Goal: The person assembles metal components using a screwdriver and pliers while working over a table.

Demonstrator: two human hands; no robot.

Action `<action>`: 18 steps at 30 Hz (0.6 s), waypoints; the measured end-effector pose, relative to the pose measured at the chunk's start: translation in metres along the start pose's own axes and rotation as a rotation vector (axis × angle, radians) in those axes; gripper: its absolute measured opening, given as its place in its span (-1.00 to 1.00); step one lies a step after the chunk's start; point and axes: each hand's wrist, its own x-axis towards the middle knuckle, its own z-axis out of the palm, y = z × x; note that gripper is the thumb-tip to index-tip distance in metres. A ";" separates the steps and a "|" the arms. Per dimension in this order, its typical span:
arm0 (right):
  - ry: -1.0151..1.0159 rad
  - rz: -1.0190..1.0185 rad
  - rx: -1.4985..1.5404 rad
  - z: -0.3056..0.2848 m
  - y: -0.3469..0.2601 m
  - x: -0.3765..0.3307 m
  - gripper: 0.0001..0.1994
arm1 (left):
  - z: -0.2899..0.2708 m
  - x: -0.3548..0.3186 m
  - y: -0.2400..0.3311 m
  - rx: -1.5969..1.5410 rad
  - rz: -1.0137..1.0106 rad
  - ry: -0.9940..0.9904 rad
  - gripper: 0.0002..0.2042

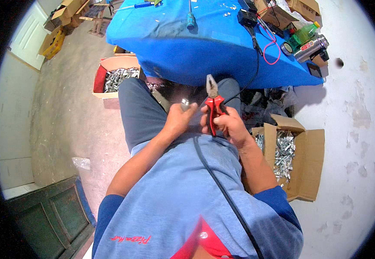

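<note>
Over my lap, my right hand (230,126) is wrapped round the handles of red-and-black combination pliers (213,103). Their steel jaws point up toward the table and look closed, with nothing visible between them. To their left, my left hand (179,119) is closed on a small silvery metal piece (185,103), whose end sticks out above the fingers. The rest of that piece is hidden in the hand. The pliers and the metal piece are apart.
A blue-covered table (174,56) stands ahead, bearing a screwdriver (190,20), a steel flask (310,48) and a green bottle (304,34). Boxes of metal parts flank my legs: a red-sided one (99,80) left, a cardboard one (310,162) right. A black cable (222,190) crosses my shirt.
</note>
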 end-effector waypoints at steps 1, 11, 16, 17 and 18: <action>0.083 -0.044 -0.337 -0.008 0.008 0.006 -0.59 | -0.002 -0.003 0.005 -0.180 -0.028 -0.009 -0.60; -0.041 0.139 -0.948 -0.005 -0.014 -0.002 -0.58 | -0.018 -0.010 0.005 -0.380 -0.115 -0.369 -0.64; 0.058 -0.153 -1.262 -0.001 -0.011 -0.013 -0.44 | -0.021 -0.013 0.007 -0.455 -0.090 -0.514 -0.66; 0.071 -0.166 -1.326 -0.001 -0.011 -0.015 -0.40 | -0.021 -0.014 0.008 -0.464 -0.073 -0.552 -0.66; 0.086 -0.178 -1.390 -0.001 -0.011 -0.017 -0.37 | -0.022 -0.014 0.007 -0.459 -0.068 -0.557 -0.67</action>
